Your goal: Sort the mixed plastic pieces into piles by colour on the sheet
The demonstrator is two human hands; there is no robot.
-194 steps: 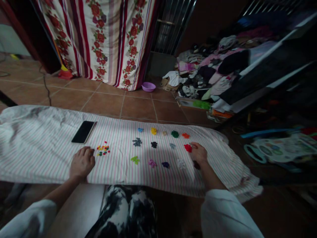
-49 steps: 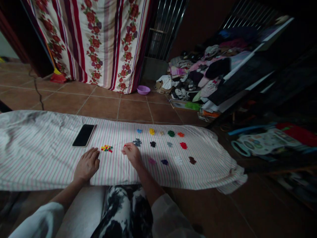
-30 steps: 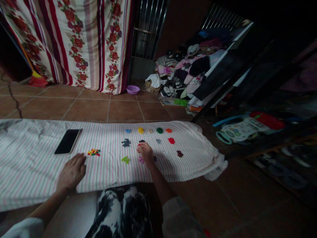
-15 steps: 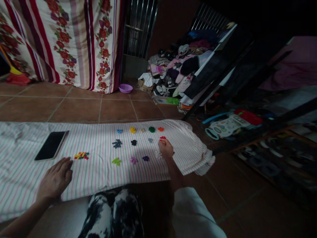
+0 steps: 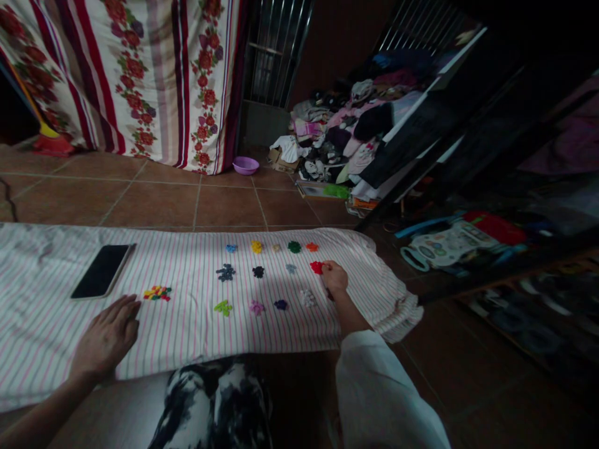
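My right hand [image 5: 336, 278] is at the right end of the striped cloth, fingers pinched together at the right edge of a pile of small red pieces [image 5: 317, 267]. Whatever may be between those fingertips is too small to make out. A dark piece or pile is mostly hidden below this hand. White pieces [image 5: 307, 298] lie to its lower left, grey pieces [image 5: 291, 269] to its left and orange ones [image 5: 312, 247] beyond. My left hand [image 5: 107, 333] rests flat, palm down, fingers extended, close to a mixed pile of yellow, red and green pieces [image 5: 158, 293].
More single-colour piles sit mid-cloth, among them lime green [image 5: 223, 307], pink [image 5: 256, 307], black [image 5: 258, 272] and dark green [image 5: 294, 247]. A phone [image 5: 102, 270] lies at the left. Past the cloth [image 5: 187, 337] are a purple basin [image 5: 246, 165] and heaped clothes [image 5: 346, 125].
My right hand has shifted slightly right and back from the red pile, uncovering more of it and the white pieces. My left hand stays in place. The view has turned slightly left.
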